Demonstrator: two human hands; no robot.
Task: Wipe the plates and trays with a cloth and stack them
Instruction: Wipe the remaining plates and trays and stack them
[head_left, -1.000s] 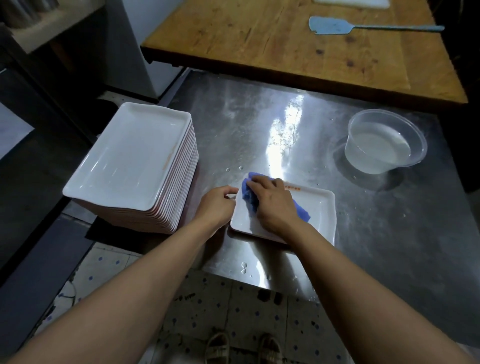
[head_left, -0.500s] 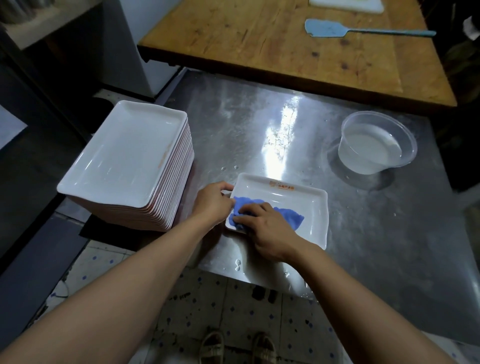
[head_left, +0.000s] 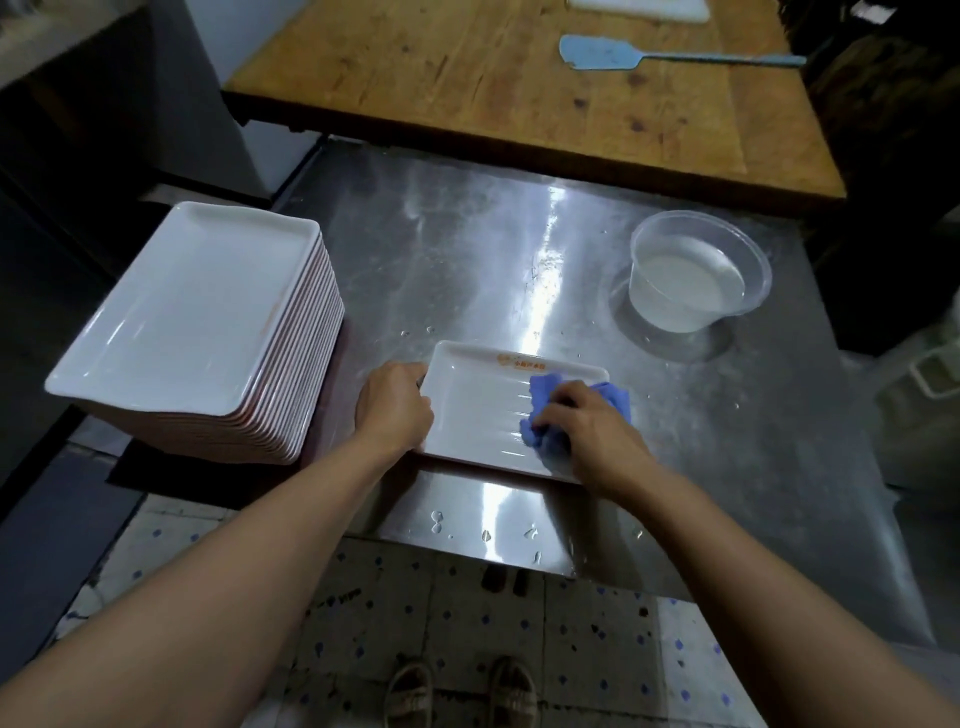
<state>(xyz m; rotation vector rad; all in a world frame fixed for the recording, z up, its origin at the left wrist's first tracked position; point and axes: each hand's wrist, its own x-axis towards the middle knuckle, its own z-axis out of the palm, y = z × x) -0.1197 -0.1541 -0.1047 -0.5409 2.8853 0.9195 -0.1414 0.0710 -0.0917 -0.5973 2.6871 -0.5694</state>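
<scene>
Since the earlier frame our right hand (head_left: 587, 431) has carried the blue cloth (head_left: 613, 397) to the tray's (head_left: 467, 415) right end, fingers bunched on it. Our left hand (head_left: 395, 405) grips the tray's left rim near the surface's (head_left: 467, 260) front edge.

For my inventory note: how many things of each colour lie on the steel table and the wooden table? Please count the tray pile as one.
White: 3: tray pile, single tray, board
Blue: 2: cloth, spatula
Clear: 1: tub of water
Total: 6
</scene>
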